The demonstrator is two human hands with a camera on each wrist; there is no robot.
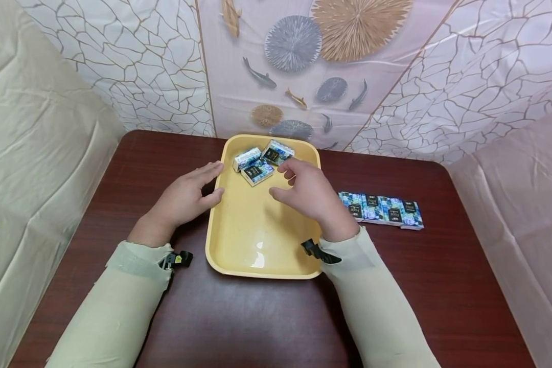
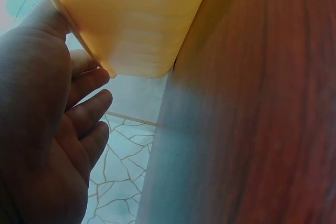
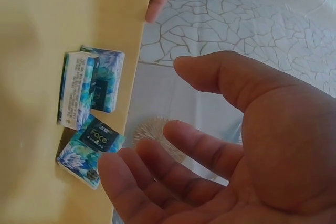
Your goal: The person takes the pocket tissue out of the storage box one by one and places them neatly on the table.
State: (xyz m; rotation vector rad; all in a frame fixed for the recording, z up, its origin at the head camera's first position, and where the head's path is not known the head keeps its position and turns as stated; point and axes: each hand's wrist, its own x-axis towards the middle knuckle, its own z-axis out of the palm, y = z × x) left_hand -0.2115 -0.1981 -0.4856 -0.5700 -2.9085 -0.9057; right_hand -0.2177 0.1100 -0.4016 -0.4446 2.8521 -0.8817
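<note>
A yellow tray (image 1: 248,230) lies lengthwise on the table, with three small blue floral tissue packs (image 1: 258,172) bunched in its far left part. One pack (image 3: 79,90) stands on its side; a dark label reading "Face" shows on another (image 3: 92,150). My left hand (image 1: 184,197) is at the tray's left side, fingertips and thumb right at the rim, fingers loosely bent. Over the tray, my right hand (image 1: 310,191) hovers near the packs with thumb and fingers apart and nothing between them. It partly covers the tray's right side.
To the right of the tray, several more tissue packs (image 1: 382,209) sit side by side in a row on the dark red-brown table (image 1: 257,322). A patterned cloth (image 1: 267,92) hangs behind the table's back edge, and pale cloth (image 1: 41,143) hangs at the sides.
</note>
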